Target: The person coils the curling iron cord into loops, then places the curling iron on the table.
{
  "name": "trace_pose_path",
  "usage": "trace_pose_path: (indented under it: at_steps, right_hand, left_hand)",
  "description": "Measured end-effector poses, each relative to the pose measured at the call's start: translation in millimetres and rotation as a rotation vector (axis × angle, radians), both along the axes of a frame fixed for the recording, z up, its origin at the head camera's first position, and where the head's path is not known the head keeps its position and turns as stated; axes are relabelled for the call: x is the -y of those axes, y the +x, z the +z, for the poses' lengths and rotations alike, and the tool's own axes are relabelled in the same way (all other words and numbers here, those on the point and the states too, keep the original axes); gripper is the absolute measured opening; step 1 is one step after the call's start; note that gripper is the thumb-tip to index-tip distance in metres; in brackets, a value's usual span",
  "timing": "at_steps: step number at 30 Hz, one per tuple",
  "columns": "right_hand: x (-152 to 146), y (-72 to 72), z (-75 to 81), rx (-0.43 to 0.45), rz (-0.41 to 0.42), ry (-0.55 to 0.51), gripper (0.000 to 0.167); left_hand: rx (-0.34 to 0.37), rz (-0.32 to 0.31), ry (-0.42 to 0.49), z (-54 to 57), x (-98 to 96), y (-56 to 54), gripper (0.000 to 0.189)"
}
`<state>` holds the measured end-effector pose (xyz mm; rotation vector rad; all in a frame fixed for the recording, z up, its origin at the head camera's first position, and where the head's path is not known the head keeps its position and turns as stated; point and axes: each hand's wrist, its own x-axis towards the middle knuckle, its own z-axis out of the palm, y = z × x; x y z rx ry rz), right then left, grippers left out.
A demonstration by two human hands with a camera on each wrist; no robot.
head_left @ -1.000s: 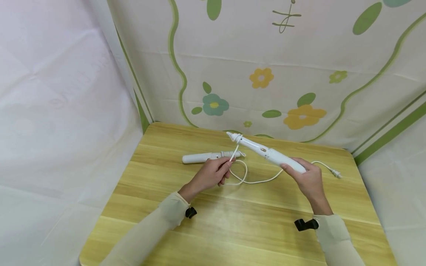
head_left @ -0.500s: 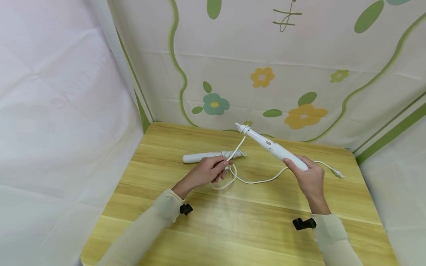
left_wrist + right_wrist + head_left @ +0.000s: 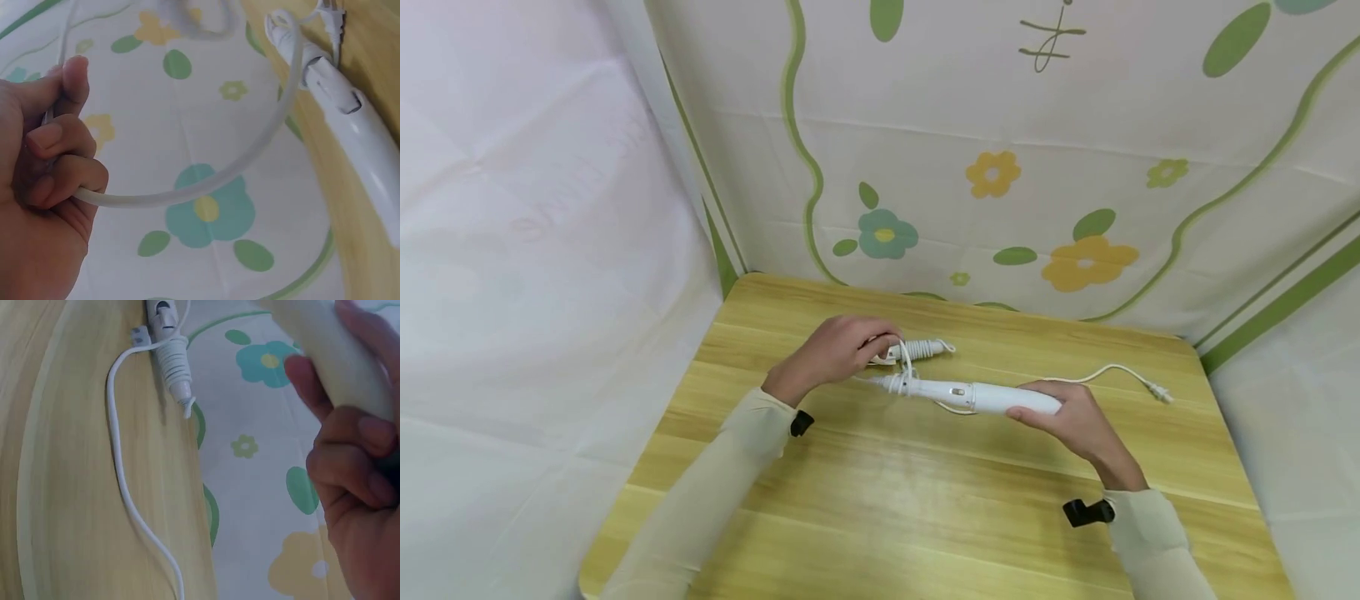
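Well beyond white wand (image 3: 976,395), green scrawl (image 3: 1053,30)

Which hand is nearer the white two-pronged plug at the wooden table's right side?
Right: the right hand, gripping a cylindrical white wand, is left of the plug; the left hand, holding thin white cord, is farther left.

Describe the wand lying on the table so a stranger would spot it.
Find the wooden table and look toward its back edge, by the flowered cloth. Partly behind the left hand lies a white wand. Unlike the similar wand held in the right hand, it rests on the wood, its cord wound tightly round one end.
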<state>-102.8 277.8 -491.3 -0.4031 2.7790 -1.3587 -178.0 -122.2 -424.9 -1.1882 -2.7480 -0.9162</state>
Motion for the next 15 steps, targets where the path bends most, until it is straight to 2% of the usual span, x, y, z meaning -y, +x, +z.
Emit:
trace_pose_path:
  at_steps: [3, 8, 15]
  right_hand:
    - [-1, 1.9, 2.2, -0.028, 0.055, -0.087, 0.025]
    - [-6, 4.1, 9.3, -0.084, 0.094, -0.188, 0.026]
    - [-6, 4.5, 15.0, -0.116, 0.165, -0.226, 0.029]
  left_hand:
    - [0.093, 0.023, 0.050, -7.2, 0.9, -3.2, 0.025]
    - [0.246, 0.033, 0.135, -22.0, -0.1, -4.8, 0.024]
    - [0.316, -0.048, 0.178, -40.0, -11.4, -2.6, 0.029]
